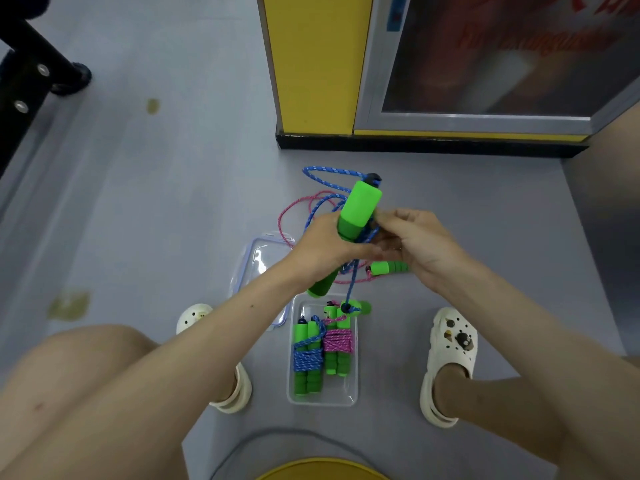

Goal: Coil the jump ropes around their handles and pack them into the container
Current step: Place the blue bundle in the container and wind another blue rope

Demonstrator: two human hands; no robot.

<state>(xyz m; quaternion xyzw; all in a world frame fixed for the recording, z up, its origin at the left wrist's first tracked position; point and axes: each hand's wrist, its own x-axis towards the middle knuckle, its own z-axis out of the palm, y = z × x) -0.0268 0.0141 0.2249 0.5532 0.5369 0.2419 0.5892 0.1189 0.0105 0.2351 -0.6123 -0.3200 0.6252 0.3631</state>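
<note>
Head view, left hand (323,247) gripping green handles (358,211), right hand (415,245) pinching blue rope (322,174)

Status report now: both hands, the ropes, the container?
Left hand and right hand winding blue rope on green handles. Two bundles in container. Pink rope loose.

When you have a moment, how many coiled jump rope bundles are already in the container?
2. The blue-wrapped bundle lies on the left side of the clear container; the pink-wrapped bundle lies beside it on the right. None seems hidden beneath them, though the far end is partly covered by a dangling handle.
</note>
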